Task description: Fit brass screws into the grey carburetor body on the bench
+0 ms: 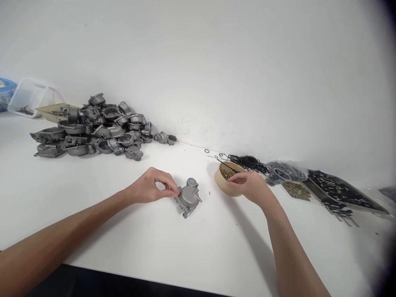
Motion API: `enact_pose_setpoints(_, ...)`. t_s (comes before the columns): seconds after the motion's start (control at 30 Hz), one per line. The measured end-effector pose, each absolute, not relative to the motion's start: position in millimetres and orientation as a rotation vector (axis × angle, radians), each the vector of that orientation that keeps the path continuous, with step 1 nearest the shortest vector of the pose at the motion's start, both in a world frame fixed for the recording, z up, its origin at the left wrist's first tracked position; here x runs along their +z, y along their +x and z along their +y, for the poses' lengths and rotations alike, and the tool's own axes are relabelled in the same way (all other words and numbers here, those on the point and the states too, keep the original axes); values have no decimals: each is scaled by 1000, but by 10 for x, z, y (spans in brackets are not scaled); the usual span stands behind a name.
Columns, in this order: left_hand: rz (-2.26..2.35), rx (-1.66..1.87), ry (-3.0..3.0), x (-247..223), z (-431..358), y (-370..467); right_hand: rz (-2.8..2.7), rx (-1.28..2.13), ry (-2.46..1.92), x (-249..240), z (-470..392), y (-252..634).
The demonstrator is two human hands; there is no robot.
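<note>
A grey cast-metal housing with a round domed body and a short side tube rests on the white table in front of me. My left hand pinches its left edge between thumb and fingertips. To the right stands a cream round bowl holding small brass-coloured screws. My right hand reaches over the bowl's near right rim, fingers drawn together; their tips are among the screws, and what they grip is hidden. A thin dark tool leans across the bowl's far rim, its near end by my right hand.
Many similar grey housings are piled at back left, near a clear plastic bin. Black rubber rings lie behind the bowl. Right of it are a bag of brass pieces and a dark tray of black parts. A white wall rises behind.
</note>
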State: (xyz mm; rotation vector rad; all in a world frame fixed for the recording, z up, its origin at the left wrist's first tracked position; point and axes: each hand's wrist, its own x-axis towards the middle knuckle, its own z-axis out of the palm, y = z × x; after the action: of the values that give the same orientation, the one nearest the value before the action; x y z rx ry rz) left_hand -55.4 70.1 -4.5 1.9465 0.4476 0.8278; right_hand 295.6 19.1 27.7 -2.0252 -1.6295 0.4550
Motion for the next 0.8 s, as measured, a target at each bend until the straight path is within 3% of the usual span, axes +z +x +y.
enact_pose_setpoints(0.4,476,789,1938,-48,708,-563,-1568,513,-1760,291,165,2990)
enact_pose_setpoints(0.67,507,785,1932,-40,717,-536,-2062,859,-1602,233,53,2538)
enact_pose_setpoints(0.8,504,762,1935,-47,730,-541,-2222,870,-1639,129,4,2406)
